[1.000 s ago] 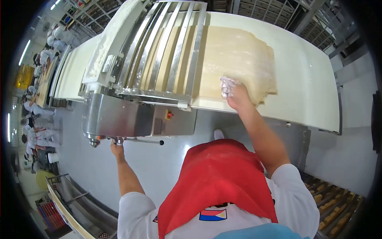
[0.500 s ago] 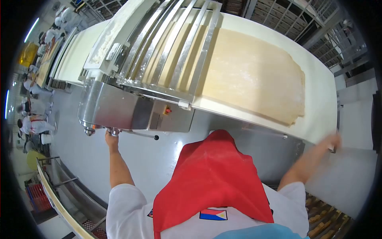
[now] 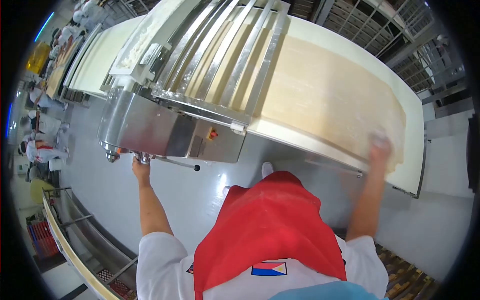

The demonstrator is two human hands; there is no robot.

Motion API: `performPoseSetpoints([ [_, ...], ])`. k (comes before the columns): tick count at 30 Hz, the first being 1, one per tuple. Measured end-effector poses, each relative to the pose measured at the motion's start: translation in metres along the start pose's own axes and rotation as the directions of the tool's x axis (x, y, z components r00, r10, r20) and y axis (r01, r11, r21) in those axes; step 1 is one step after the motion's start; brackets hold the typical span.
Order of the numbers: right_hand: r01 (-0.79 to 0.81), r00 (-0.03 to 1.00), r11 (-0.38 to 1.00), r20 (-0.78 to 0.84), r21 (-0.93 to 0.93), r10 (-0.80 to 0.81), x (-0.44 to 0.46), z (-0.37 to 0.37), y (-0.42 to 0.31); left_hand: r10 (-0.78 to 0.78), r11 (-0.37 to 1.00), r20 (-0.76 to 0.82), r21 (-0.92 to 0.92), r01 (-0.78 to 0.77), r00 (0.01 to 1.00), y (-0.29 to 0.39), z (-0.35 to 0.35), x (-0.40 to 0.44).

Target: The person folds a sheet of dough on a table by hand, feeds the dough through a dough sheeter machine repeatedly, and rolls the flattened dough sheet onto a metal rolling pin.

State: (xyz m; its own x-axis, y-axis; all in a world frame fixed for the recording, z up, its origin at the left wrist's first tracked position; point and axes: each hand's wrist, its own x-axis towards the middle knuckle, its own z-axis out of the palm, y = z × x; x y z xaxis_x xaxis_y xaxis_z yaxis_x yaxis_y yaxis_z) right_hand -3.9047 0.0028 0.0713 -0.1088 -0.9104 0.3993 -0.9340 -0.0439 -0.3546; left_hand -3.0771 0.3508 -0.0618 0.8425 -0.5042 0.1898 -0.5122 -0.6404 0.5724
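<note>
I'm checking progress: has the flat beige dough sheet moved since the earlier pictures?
Yes: the flat beige dough sheet reaches farther from the slatted silver metal guard, toward the right end of the long white belt.

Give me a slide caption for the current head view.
Left hand at a steel machine, right hand blurred over a flat dough sheet on a pale belt.

A smooth, pale grey floor (image 3: 185, 205) (glossy enough to throw back a bright patch of light) spreads through the room. Plain white wall panels (image 3: 445, 157) stand at the right, and dark metal racks with open bars (image 3: 382, 29) fill the upper right. Along the left, slim bluish tube lights (image 3: 44, 27) glow; red plastic crates (image 3: 42, 239) sit stacked below a flat, pale yellow disc (image 3: 39, 191).
</note>
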Motion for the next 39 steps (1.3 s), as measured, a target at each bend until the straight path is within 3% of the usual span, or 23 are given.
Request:
performPoseSetpoints([
  [2, -0.087, 0.97, 0.924, -0.243, -0.372, -0.007, -0.003, -0.085, 0.133, -0.006, 1.0, 0.005, 0.01, 0.006, 1.0, -0.015, 0.003, 0.006],
  [3, 0.118, 0.928, 0.812, -0.228, -0.571, -0.295, -0.003, -0.132, 0.25, 0.008, 0.994, 0.009, 0.109, -0.009, 1.0, -0.01, 0.0, 0.007],
  [4, -0.227, 0.873, 0.964, -0.41, 0.14, 0.265, -0.007, -0.173, 0.241, 0.023, 0.978, 0.016, 0.205, -0.026, 1.0, -0.01, 0.0, 0.007],
  [5, -0.084, 0.512, 0.562, -0.448, 0.823, 0.733, -0.012, -0.215, 0.231, 0.024, 0.979, 0.017, 0.204, -0.027, 1.0, -0.011, 0.001, 0.008],
  [7, -0.217, 0.463, 0.823, -0.687, 0.525, 0.56, -0.035, -0.251, 0.28, 0.041, 0.998, 0.023, 0.044, -0.042, 0.999, -0.009, 0.002, 0.012],
  [11, -0.229, 0.948, 0.887, -0.116, 0.4, 0.297, 0.045, -0.024, 0.135, -0.007, 0.99, 0.042, 0.144, 0.001, 0.999, -0.019, 0.004, 0.016],
  [14, -0.446, 0.856, 0.694, 0.496, 0.565, 0.147, 0.044, 0.104, -0.063, -0.019, 0.994, 0.018, 0.106, 0.017, 1.0, -0.013, 0.003, 0.02],
  [16, -0.617, 0.785, 0.133, 0.618, 0.776, 0.038, 0.014, 0.16, -0.164, -0.119, 0.993, 0.077, 0.032, 0.117, 0.99, -0.009, -0.002, 0.015],
  [17, -0.621, 0.782, 0.129, 0.623, 0.773, 0.029, 0.007, 0.155, -0.186, -0.125, 0.992, 0.069, 0.038, 0.122, 0.99, -0.007, -0.004, 0.014],
  [19, -0.676, 0.73, -0.134, 0.683, 0.725, 0.008, -0.002, 0.153, -0.202, 0.008, 0.991, -0.016, 0.137, -0.005, 1.0, 0.002, -0.004, 0.01],
  [20, -0.41, 0.897, 0.346, 0.443, 0.844, -0.017, -0.003, 0.161, -0.176, 0.072, 0.98, -0.041, 0.187, -0.063, 0.997, 0.003, -0.004, 0.005],
  [22, -0.336, 0.936, 0.299, 0.351, 0.893, 0.002, 0.02, 0.137, -0.101, -0.008, 0.987, 0.009, 0.158, 0.007, 1.0, 0.013, -0.004, -0.002],
  [23, -0.515, 0.834, -0.235, 0.545, 0.824, 0.085, 0.032, 0.101, -0.063, -0.074, 0.997, -0.071, 0.029, 0.077, 0.995, 0.031, -0.006, -0.011],
  [24, -0.406, 0.848, -0.318, 0.483, 0.857, 0.22, 0.049, 0.064, -0.009, -0.151, 0.985, -0.145, -0.103, 0.137, 0.978, 0.04, -0.006, -0.018],
  [25, -0.261, 0.866, -0.175, 0.311, 0.949, 0.393, 0.062, 0.023, 0.044, -0.179, 0.917, -0.257, -0.392, 0.067, 0.95, 0.023, 0.012, -0.02],
  [26, -0.135, 0.839, 0.019, 0.104, 0.991, 0.534, 0.07, -0.02, 0.087, -0.188, 0.917, -0.252, -0.392, 0.077, 0.949, 0.01, 0.024, -0.028],
  [28, -0.082, 0.813, 0.361, -0.148, 0.929, 0.564, 0.083, -0.056, 0.112, -0.478, 0.687, -0.183, -0.687, 0.236, 0.859, -0.014, 0.048, -0.048],
  [31, -0.135, 0.991, 0.667, 0.105, 0.732, 0.085, 0.09, 0.006, 0.02, -0.694, 0.199, 0.472, -0.599, 0.776, 0.543, -0.027, 0.123, -0.097],
  [33, -0.107, 0.828, 0.569, 0.389, 0.815, -0.403, 0.055, 0.048, -0.073, -0.634, 0.071, 0.652, -0.486, 0.871, 0.416, 0.027, 0.148, -0.121],
  [34, -0.058, 0.757, 0.744, 0.516, 0.665, -0.402, 0.026, 0.044, -0.131, -0.611, -0.02, 0.695, -0.493, 0.87, 0.379, 0.038, 0.155, -0.13],
  [35, -0.062, 0.829, 0.907, 0.528, 0.416, -0.186, -0.003, 0.029, -0.191, -0.644, -0.039, 0.652, -0.55, 0.834, 0.399, 0.053, 0.151, -0.133],
  [37, -0.197, 0.863, 0.738, 0.472, 0.645, -0.182, -0.042, 0.03, -0.219, -0.569, -0.031, 0.705, -0.532, 0.846, 0.422, 0.047, 0.138, -0.135],
  [39, -0.183, 0.831, 0.745, 0.506, 0.641, -0.232, -0.069, 0.027, -0.232, -0.364, -0.05, 0.779, -0.564, 0.824, 0.511, 0.037, 0.113, -0.141],
])
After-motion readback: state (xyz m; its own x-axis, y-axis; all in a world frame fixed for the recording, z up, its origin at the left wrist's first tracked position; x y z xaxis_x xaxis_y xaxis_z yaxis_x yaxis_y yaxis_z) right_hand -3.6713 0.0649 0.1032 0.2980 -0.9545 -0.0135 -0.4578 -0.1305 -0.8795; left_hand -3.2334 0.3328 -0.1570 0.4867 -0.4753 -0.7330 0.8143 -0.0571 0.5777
